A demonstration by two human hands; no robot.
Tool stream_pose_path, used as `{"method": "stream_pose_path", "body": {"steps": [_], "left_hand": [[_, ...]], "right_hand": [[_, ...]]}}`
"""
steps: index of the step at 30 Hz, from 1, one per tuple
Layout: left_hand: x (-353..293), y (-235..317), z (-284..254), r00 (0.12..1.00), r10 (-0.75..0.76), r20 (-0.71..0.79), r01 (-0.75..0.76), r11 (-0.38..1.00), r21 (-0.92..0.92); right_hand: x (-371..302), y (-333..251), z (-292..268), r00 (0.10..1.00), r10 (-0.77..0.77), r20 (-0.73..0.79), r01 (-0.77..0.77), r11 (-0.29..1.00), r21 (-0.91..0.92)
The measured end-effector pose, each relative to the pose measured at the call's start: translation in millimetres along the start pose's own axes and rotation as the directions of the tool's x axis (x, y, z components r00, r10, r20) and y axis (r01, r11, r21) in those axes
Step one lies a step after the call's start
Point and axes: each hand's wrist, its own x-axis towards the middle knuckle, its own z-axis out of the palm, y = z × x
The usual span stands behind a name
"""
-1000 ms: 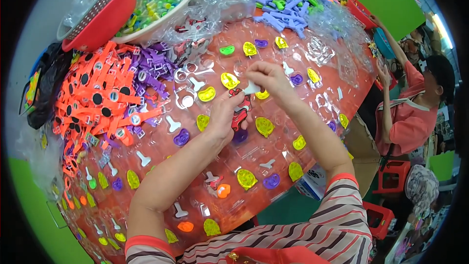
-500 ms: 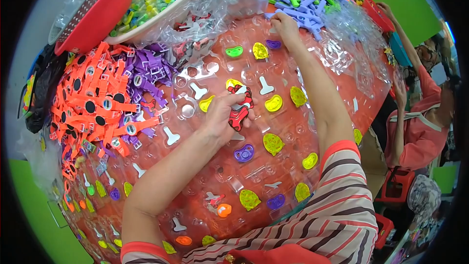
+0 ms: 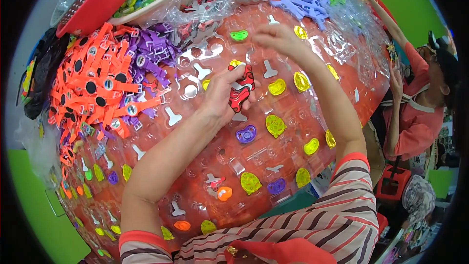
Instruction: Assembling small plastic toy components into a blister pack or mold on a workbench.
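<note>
Several red pieces (image 3: 241, 97) sit clamped in the left hand (image 3: 220, 90); right hand (image 3: 279, 40): grip unclear. Slackening left fingers could spill pieces onto clear trays (image 3: 256, 155).

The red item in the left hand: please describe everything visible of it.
The red item looks flat with a curvy edge, black outlines and pale grey-white patches, perhaps a stack of pieces; its material is unclear. The left hand grips it above the clear trays, lengthwise away from the person, thumb on its upper part.
</note>
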Motion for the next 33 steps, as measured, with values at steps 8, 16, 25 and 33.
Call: {"method": "stream_pose_path", "body": {"steps": [8, 16, 25, 33], "left_hand": [[-28.6, -2.4, 1.2, 0.998, -0.036, 0.059, 0.035, 0.999, 0.008], [-52.6, -7.4, -0.7, 0.998, 0.040, 0.041, -0.040, 0.999, 0.005], [-43.7, -4.9, -20.9, 1.000, 0.012, 0.022, -0.012, 1.000, 0.001], [-52.1, 7.5, -25.8, 0.999, -0.037, -0.001, 0.037, 0.999, -0.016]], "right_hand": [[-50.9, -39.9, 46.1, 0.998, -0.029, 0.061, 0.018, 0.986, 0.166], [-67.0, -54.9, 62.7, 0.983, 0.139, -0.123, -0.089, 0.934, 0.346], [-29.3, -27.4, 57.5, 0.910, 0.187, -0.369, -0.068, 0.948, 0.312], [72.7, 44.4, 42.5, 0.744, -0.214, -0.633, -0.196, 0.835, -0.514]]}}
